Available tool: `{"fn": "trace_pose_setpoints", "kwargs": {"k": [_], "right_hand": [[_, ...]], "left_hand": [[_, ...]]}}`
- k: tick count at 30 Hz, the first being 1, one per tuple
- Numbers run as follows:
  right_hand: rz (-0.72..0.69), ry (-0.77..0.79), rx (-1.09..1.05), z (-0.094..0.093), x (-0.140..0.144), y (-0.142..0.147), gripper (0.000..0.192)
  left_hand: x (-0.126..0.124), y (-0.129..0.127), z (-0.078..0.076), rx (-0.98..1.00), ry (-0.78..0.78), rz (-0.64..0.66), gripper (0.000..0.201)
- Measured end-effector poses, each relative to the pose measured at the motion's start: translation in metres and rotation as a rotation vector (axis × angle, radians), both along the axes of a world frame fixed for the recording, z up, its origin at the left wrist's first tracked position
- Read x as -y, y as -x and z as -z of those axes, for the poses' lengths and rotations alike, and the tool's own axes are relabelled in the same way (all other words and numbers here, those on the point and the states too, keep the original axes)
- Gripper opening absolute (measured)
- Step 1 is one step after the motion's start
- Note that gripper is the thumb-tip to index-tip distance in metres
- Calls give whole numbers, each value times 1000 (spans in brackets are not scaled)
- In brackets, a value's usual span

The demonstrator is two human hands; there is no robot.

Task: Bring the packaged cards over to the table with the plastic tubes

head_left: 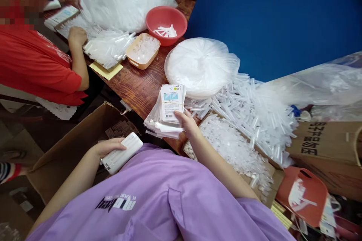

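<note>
Blue wall [268, 15] rises behind the wooden table [141, 83]. Beside the table, a cardboard box [70, 147] sits open. On the table's near edge, your right hand [188, 122] grips the packet stack [166, 111]. Below that edge, your left hand [109, 147] clasps a white block [123, 152].

At frame bottom, a lilac shirt [158, 203] with a dark logo; upper left, a red shirt [34, 67]. A red bowl [166, 20] and tan tray [143, 51] sit on the reddish-brown desk [141, 83]. A white case [122, 153]; a blue wall [268, 19] upper right.
</note>
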State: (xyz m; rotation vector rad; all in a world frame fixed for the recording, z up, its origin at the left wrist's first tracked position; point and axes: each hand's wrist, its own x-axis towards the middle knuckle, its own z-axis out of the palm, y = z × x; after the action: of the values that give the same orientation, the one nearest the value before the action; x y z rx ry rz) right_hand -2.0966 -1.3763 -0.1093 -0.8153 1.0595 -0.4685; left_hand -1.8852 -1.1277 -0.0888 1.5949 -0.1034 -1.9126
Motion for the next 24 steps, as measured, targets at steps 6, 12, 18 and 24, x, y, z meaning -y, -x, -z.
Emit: {"fn": "trace_pose_setpoints", "kwargs": {"k": [6,12,18,24], "right_hand": [[-4,-8,143,-9,-1,17,42],[76,37,179,-24,18,93,43],[185,94,158,-18,35,206,39],[279,34,144,-4,19,286,45]], "left_hand": [[-2,24,-8,-11,11,-23,42],[-5,76,15,-72,38,-73,44],[31,159,48,-30,82,-130,41],[100,190,71,230,121,-116,32]]}}
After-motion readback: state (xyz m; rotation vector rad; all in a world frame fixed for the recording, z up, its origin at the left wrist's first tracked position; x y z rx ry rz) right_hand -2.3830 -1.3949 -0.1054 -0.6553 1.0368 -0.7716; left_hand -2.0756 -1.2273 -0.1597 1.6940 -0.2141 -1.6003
